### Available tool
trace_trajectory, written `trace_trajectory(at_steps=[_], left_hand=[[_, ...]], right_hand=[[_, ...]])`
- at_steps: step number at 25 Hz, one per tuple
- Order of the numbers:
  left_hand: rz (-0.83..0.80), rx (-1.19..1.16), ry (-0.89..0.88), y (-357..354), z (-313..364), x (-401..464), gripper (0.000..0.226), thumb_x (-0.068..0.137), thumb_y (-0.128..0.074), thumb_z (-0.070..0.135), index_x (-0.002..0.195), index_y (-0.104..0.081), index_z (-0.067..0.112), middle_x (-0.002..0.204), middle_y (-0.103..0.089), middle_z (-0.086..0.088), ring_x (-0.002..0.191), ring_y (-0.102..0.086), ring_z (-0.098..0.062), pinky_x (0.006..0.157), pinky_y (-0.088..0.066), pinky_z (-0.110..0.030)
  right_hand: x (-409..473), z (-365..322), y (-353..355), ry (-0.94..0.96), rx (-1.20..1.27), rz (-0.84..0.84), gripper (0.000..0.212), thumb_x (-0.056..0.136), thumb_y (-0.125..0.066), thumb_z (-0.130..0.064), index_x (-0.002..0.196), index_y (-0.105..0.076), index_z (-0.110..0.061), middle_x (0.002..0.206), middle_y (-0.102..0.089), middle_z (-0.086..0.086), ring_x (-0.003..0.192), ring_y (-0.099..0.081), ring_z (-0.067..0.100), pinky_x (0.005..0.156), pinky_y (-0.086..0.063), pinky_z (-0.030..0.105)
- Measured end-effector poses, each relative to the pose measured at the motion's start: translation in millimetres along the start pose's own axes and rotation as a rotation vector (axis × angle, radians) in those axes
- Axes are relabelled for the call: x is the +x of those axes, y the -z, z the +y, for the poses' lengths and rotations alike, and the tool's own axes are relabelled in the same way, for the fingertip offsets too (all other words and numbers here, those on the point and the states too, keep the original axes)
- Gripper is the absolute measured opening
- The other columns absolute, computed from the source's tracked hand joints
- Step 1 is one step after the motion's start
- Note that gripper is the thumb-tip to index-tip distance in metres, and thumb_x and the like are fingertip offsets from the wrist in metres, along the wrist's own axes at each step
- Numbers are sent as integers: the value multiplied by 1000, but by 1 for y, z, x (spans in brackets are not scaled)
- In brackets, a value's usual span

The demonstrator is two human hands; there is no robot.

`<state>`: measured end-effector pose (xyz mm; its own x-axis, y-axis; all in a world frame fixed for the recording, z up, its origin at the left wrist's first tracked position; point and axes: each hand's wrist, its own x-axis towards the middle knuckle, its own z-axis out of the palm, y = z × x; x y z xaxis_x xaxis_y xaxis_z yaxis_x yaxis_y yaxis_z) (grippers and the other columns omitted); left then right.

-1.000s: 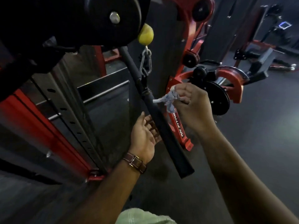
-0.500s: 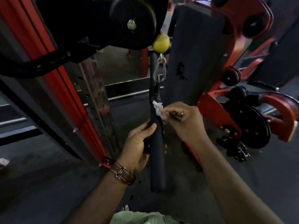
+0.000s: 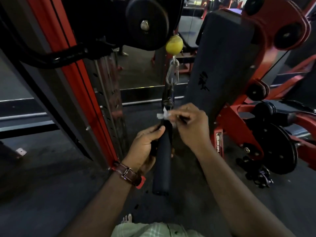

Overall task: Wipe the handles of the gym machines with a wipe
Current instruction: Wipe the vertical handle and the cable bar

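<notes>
The handle (image 3: 162, 158) is hanging below the yellow ball (image 3: 174, 44), clipped there by a steel carabiner (image 3: 172, 72). The left hand (image 3: 145, 149) is wrapping its fingers round the handle's upper half, steadying it. The right hand (image 3: 191, 124) is pinching the wipe (image 3: 163, 115) in its fingertips and pressing it against the handle's top end, just under the carabiner's strap.

Risks, as I judge them: the handle is swinging free from a single clip, so a downward stroke may twist it away unless the left grip is holding firm. That same hand is covering part of the surface, so a patch may go unwiped unless it is shifted. The wipe is a small crumpled scrap, thin and pale; it may tear or slip out of the pinch on the matte, rubbery-looking black sleeve.

The handle is a long cylinder with a blunt lower end. The ball is smooth and round; the carabiner is bright and oval.
</notes>
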<state>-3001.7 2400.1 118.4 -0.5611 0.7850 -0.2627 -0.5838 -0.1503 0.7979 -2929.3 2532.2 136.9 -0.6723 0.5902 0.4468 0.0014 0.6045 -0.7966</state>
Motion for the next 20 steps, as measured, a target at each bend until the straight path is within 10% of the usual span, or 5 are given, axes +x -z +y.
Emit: trace_trajectory(at_steps=[8,13,18,20], left_hand=[[-7,23,30,1,4,2,32,81,-62,23,106,-66,2,76,-64,-19,46,-62,-28,40,-53,-31],[14,5,-32,3,0,2,33,86,-64,19,110,-65,-4,85,-65,-21,44,-59,-28,42,-50,-31],[74,57,-61,-2,-6,5,32,85,-70,0,115,-63,-5,84,-62,-21,46,-56,-26,43,-47,-28],[74,123,-66,-1,-5,3,27,86,-70,0,112,-64,-3,75,-63,-19,48,-58,-27,45,-49,-29]], right_hand=[[13,2,-3,11,-162,55,18,81,-75,0,96,-78,-11,93,-69,-3,86,-66,6,78,-53,18],[48,-28,-1,134,-419,-574,11,91,-70,-21,88,-77,-14,84,-69,-9,74,-62,0,70,-52,17],[72,-47,-24,78,-830,-442,18,94,-62,-28,77,-61,-21,82,-57,-5,74,-62,16,66,-53,34],[69,-56,-29,130,-909,-654,28,95,-57,-22,70,-46,-24,74,-52,-4,73,-61,19,69,-56,40]])
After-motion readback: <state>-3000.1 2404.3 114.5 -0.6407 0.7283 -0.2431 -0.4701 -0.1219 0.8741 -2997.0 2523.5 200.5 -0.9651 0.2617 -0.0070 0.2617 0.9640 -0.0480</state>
